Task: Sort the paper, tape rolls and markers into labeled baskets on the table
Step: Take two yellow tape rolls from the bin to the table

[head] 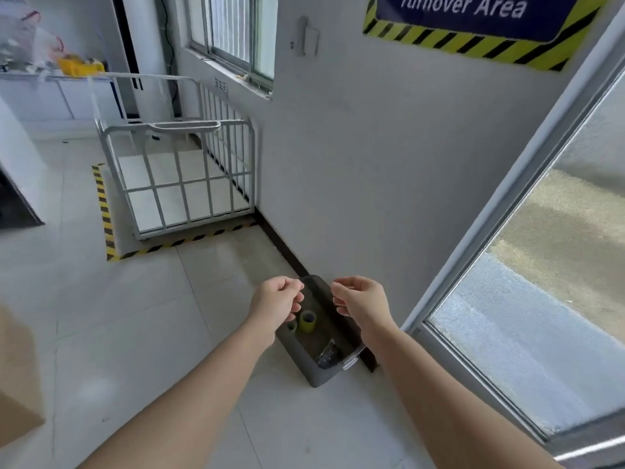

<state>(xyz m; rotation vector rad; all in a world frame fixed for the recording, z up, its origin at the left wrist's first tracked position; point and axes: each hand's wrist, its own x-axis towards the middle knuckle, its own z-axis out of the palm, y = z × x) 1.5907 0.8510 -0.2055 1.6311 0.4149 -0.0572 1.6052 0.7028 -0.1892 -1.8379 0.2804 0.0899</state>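
A dark grey basket [316, 374] stands on the floor against the wall, below both my hands. Inside it I see a yellow-green tape roll [307, 321] standing on edge, a second smaller roll [291, 325] partly hidden by my left wrist, and a dark bundle [327, 355] near its front end. My left hand [277, 304] hovers above the basket's left side with fingers curled and nothing in them. My right hand [360, 304] hovers above the right side, fingers loosely bent and apart, holding nothing. A small label [350, 363] sits on the basket's front rim.
A white metal cage cart [176, 170] stands by the wall inside yellow-black floor tape [103, 211]. A glass door [541, 282] is at the right. A cardboard box [17, 377] sits at the left edge. White tiled floor spreads to the left.
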